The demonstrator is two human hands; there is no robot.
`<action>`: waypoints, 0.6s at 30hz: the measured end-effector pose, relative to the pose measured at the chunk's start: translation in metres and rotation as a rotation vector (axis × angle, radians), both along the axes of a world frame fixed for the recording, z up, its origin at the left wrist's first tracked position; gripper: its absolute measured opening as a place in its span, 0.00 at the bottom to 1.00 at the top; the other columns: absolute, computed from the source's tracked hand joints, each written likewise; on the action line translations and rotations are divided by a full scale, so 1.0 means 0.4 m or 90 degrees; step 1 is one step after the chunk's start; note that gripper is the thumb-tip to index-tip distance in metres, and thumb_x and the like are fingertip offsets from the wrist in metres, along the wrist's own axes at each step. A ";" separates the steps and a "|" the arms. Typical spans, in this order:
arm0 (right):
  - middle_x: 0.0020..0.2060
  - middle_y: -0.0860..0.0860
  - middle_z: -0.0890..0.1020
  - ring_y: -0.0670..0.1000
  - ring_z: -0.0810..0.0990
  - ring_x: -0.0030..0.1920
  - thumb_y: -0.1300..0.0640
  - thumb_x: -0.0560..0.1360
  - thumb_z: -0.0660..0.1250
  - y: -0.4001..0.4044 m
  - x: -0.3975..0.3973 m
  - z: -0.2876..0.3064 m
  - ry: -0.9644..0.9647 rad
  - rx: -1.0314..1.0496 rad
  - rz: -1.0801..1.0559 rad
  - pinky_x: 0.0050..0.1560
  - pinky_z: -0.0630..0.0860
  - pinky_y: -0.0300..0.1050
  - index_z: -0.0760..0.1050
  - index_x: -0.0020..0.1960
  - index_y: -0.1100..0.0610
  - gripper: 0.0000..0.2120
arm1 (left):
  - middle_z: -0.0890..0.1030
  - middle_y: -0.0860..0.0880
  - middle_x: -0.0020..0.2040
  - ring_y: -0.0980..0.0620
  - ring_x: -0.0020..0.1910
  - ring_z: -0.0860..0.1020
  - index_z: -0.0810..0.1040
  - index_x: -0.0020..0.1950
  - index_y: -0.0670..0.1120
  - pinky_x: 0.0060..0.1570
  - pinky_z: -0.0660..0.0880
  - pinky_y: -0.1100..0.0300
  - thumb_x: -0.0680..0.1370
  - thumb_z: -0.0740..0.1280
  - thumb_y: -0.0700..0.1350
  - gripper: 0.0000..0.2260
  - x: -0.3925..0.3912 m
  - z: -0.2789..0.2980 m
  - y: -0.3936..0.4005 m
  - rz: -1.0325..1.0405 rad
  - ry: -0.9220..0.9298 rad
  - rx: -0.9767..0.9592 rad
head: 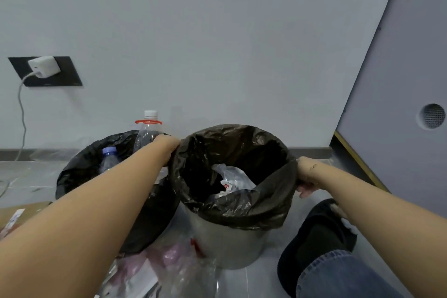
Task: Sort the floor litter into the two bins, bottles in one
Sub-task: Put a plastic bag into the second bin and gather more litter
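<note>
2 hands grip the rim of the grey bin (227,244); the left hand (170,146) and the right hand (305,176) each pinch its black liner (232,213) on opposite sides; wrappers lie inside. Bottles (147,133) stand in the other bin (79,176) just beside it; plastic litter (169,271) waits on the floor in front. Judged best: pull both sides evenly, keeping the liner folded over the rim; avoid tearing.

Your one head camera looks forward and down from close above the two bins (232,176), facing the wall (217,43).
</note>
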State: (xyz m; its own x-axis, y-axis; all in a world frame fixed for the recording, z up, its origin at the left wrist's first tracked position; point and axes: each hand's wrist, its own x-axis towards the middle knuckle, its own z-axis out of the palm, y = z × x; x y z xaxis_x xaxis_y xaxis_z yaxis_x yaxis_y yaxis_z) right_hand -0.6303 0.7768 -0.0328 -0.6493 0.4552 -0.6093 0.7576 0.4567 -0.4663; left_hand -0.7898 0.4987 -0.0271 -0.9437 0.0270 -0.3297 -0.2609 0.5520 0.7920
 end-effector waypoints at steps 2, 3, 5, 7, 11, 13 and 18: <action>0.34 0.58 0.79 0.52 0.77 0.27 0.65 0.79 0.55 0.006 0.001 -0.012 -0.007 -0.013 0.008 0.24 0.77 0.41 0.76 0.50 0.67 0.11 | 0.76 0.37 0.64 0.39 0.63 0.76 0.74 0.65 0.35 0.42 0.75 0.56 0.79 0.64 0.39 0.16 0.002 -0.012 -0.010 -0.008 0.014 0.003; 0.37 0.59 0.79 0.53 0.78 0.31 0.66 0.78 0.56 0.010 -0.003 -0.011 0.030 -0.012 -0.016 0.25 0.77 0.41 0.76 0.49 0.67 0.10 | 0.78 0.37 0.62 0.39 0.61 0.77 0.76 0.63 0.35 0.46 0.75 0.56 0.78 0.64 0.39 0.15 0.008 -0.006 -0.018 -0.009 0.062 -0.031; 0.41 0.62 0.80 0.58 0.79 0.37 0.66 0.77 0.57 0.024 -0.027 -0.007 0.178 0.029 -0.089 0.32 0.78 0.46 0.75 0.44 0.67 0.08 | 0.80 0.39 0.59 0.41 0.59 0.77 0.78 0.60 0.38 0.55 0.73 0.55 0.78 0.64 0.40 0.12 0.023 0.014 -0.041 0.001 0.204 -0.133; 0.39 0.62 0.79 0.59 0.78 0.40 0.65 0.74 0.57 0.024 -0.045 0.023 0.352 0.085 -0.147 0.40 0.75 0.49 0.74 0.40 0.65 0.08 | 0.80 0.43 0.59 0.44 0.58 0.77 0.77 0.61 0.42 0.56 0.70 0.56 0.78 0.62 0.41 0.13 0.066 0.039 -0.062 -0.003 0.345 -0.153; 0.51 0.63 0.80 0.57 0.77 0.51 0.59 0.76 0.60 -0.057 -0.045 0.085 0.496 0.096 0.009 0.52 0.72 0.46 0.79 0.50 0.64 0.12 | 0.78 0.46 0.62 0.49 0.62 0.75 0.75 0.66 0.44 0.64 0.68 0.58 0.79 0.63 0.42 0.15 0.192 0.034 -0.041 -0.139 0.417 -0.047; 0.64 0.55 0.76 0.55 0.73 0.64 0.57 0.78 0.60 -0.109 -0.029 0.091 0.432 0.184 0.169 0.64 0.67 0.45 0.76 0.63 0.58 0.16 | 0.74 0.46 0.66 0.49 0.65 0.72 0.72 0.69 0.44 0.66 0.66 0.58 0.79 0.63 0.41 0.18 0.236 0.010 -0.017 -0.134 0.358 -0.013; 0.69 0.55 0.69 0.56 0.64 0.69 0.55 0.77 0.59 -0.128 0.012 0.087 0.345 0.332 0.273 0.69 0.65 0.51 0.65 0.72 0.55 0.23 | 0.66 0.46 0.72 0.49 0.68 0.70 0.59 0.76 0.50 0.67 0.69 0.51 0.81 0.59 0.40 0.24 0.271 0.014 -0.016 -0.010 0.114 0.328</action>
State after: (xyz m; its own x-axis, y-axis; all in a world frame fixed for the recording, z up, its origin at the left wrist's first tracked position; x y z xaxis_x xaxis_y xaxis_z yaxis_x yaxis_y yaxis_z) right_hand -0.6254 0.7257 0.0019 -0.9695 0.2394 0.0531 0.2044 0.9086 -0.3643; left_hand -0.6814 0.4921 -0.0215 -0.9822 0.1567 -0.1036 -0.0914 0.0830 0.9924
